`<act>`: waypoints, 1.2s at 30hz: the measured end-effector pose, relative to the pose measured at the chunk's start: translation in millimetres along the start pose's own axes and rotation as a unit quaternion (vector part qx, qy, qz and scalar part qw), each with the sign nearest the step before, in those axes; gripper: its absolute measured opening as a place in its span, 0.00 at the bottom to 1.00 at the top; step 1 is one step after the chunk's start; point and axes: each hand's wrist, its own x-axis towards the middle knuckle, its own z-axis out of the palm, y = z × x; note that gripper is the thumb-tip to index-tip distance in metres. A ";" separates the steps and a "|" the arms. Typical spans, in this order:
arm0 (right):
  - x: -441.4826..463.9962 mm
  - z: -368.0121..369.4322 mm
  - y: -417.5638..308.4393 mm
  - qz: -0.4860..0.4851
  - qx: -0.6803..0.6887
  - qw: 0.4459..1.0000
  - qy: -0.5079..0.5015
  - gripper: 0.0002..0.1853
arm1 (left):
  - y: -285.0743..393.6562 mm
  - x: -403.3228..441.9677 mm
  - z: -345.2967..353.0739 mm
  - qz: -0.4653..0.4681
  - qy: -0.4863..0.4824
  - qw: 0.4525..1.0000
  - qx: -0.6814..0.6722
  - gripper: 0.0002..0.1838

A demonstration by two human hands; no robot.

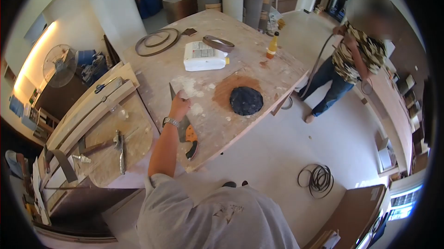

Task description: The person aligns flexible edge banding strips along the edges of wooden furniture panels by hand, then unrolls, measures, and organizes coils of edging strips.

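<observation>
My left hand, with a metal watch on the wrist, is over the wooden worktable. Its fingers are curled closed, and whatever may be inside them is hidden. Beneath or right beside it lies a handsaw with an orange and black handle; the hand covers the middle of the blade, and I cannot tell if it grips it. To the right, a round black crinkled item sits on a patch of brown dust. A white jug lies on its side farther back. My right hand is out of view.
A yellow bottle and coiled edging strips are on the table. Scissors and hand tools lie at left. A person stands at right holding a long strip. Another coil lies on the floor.
</observation>
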 end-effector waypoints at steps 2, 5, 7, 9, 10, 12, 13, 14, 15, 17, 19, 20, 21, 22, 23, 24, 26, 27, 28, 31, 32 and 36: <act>0.9 -0.8 2.8 0.011 -0.010 1.000 -0.002 0.22 | 3.8 -1.4 3.4 0.002 -0.006 1.000 0.001 0.35; -1.2 -0.1 12.7 0.030 -0.021 0.999 -0.008 0.23 | 12.2 -1.6 12.7 0.005 -0.008 1.000 0.003 0.35; -0.8 -1.8 11.8 0.042 -0.031 0.999 -0.007 0.24 | 3.1 11.4 24.5 0.007 -0.014 1.000 0.005 0.35; -1.8 -3.9 15.0 0.049 -0.044 0.998 -0.010 0.25 | 14.5 18.0 37.2 0.005 -0.031 0.999 -0.016 0.35; -1.3 -5.3 16.8 0.052 -0.051 0.997 -0.013 0.25 | 19.6 21.2 43.8 0.003 -0.039 0.999 -0.026 0.35; -1.1 -8.8 17.1 0.058 -0.067 0.996 -0.016 0.26 | 27.4 35.0 59.0 0.028 -0.059 0.998 0.022 0.35; -1.6 -12.0 17.0 0.062 -0.078 0.995 -0.013 0.26 | 31.4 42.0 66.3 0.043 -0.069 0.996 0.046 0.35; -1.2 -14.3 16.9 0.060 -0.089 0.994 -0.010 0.27 | 36.9 47.0 73.1 0.047 -0.083 0.995 0.040 0.35; -0.5 -19.8 9.7 0.053 -0.111 0.992 0.004 0.27 | 43.8 51.0 80.0 0.053 -0.099 0.993 0.034 0.36; 4.3 -32.9 -12.4 -0.005 -0.148 0.986 0.079 0.22 | 60.0 54.4 92.8 0.058 -0.122 0.990 0.036 0.36; -0.3 -29.6 -14.9 -0.013 -0.111 0.989 0.099 0.18 | 76.2 52.2 105.4 0.055 -0.139 0.988 0.051 0.37; -2.6 -12.0 -1.0 0.007 -0.055 0.995 0.081 0.17 | 75.6 57.7 112.0 0.065 -0.144 0.986 0.058 0.37; -2.7 4.6 12.4 0.025 0.000 0.998 0.061 0.16 | 72.6 64.2 116.5 0.072 -0.150 0.984 0.066 0.38; -4.2 25.0 34.4 0.042 0.054 0.997 0.042 0.16 | 68.8 66.0 122.5 0.078 -0.156 0.982 0.074 0.38; -4.5 38.2 47.0 0.060 0.110 0.992 0.023 0.16 | 69.7 62.9 128.7 0.058 -0.161 0.983 0.066 0.38; -4.3 43.4 49.4 0.079 0.168 0.983 0.008 0.16 | 76.1 59.4 133.5 0.042 -0.164 0.984 0.058 0.39; -3.1 41.2 17.1 0.143 0.268 0.950 -0.067 0.15 | 82.4 57.4 146.9 0.023 -0.168 0.984 0.047 0.40; -1.7 35.3 0.0 0.172 0.315 0.928 -0.104 0.15 | 82.5 56.6 153.1 0.018 -0.170 0.984 0.044 0.40; -2.6 47.7 -1.7 0.130 0.305 0.939 -0.095 0.13 | 81.8 53.4 159.4 0.011 -0.170 0.985 0.040 0.41; 9.8 61.6 -39.1 0.094 0.307 0.941 -0.109 0.09 | 84.4 48.6 177.4 -0.029 -0.144 0.985 0.092 0.41; 12.0 70.4 -45.1 0.062 0.297 0.945 -0.121 0.08 | 86.6 47.9 179.7 -0.025 -0.143 0.984 0.102 0.41; 13.9 117.6 -66.9 0.035 0.291 0.932 -0.212 0.08 | 94.1 56.0 186.1 -0.018 -0.131 0.983 0.127 0.42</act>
